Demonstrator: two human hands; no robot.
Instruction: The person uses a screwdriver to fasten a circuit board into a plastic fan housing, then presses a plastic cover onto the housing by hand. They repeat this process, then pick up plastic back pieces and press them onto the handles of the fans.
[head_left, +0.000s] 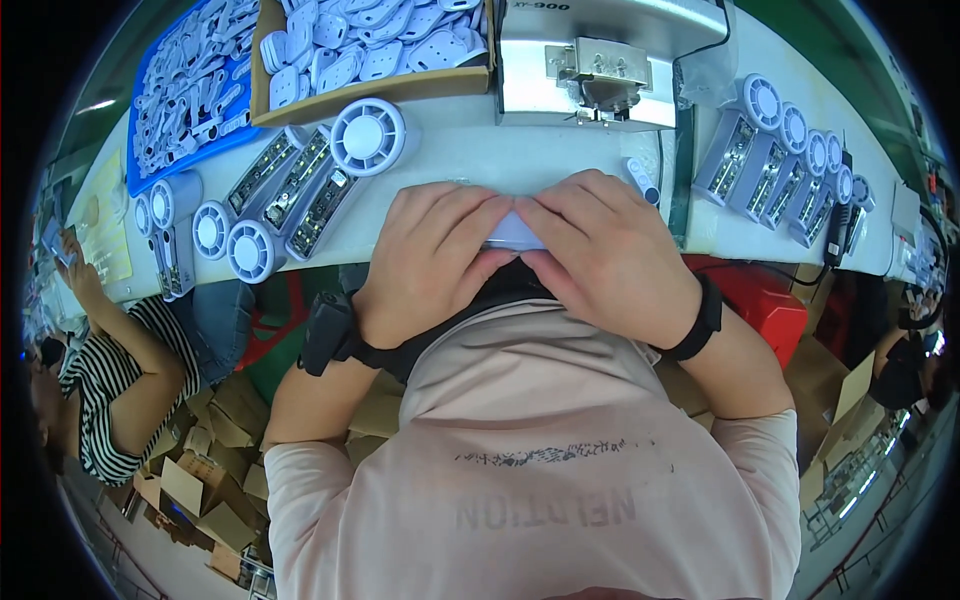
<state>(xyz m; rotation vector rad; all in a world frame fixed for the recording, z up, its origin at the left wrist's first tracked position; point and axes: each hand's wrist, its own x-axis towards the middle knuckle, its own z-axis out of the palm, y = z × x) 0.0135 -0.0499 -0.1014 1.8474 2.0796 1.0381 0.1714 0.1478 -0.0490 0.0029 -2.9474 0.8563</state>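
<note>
Pale casing (pixel 514 233), one piece, held by left grip (pixel 425 255) and right grip (pixel 625 255).

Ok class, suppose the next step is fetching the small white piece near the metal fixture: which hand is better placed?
Probably the right hand: it lies nearer the small white piece. The left hand is farther. Both hold the pale part.
</note>
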